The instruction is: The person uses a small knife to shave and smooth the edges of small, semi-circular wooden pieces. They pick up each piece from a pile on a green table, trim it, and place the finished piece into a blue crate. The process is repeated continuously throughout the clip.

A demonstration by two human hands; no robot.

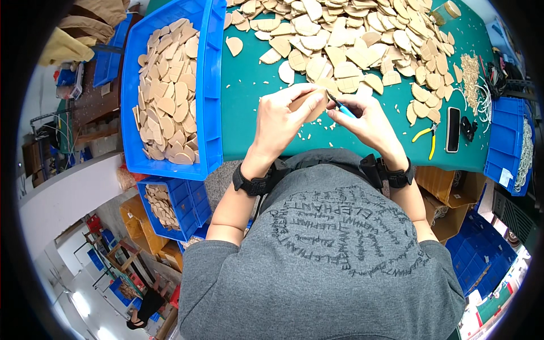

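Your left hand [286, 116] was pinched around a tan piece [318, 110] above the green table [249, 136], seemingly to steady its edge for the blue-handled tool [347, 111], which your right hand [368, 122] gripped, curled nearly closed.

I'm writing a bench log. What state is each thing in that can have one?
Left hand: closed on a tan piece
Right hand: closed on a blue-handled tool
Large blue bin: open-topped, heaped with tan cutouts
Lower blue bin: open-topped, holding more of them
Yellow-handled pliers: lying down, handles spread
Phone: lying flat, screen dark
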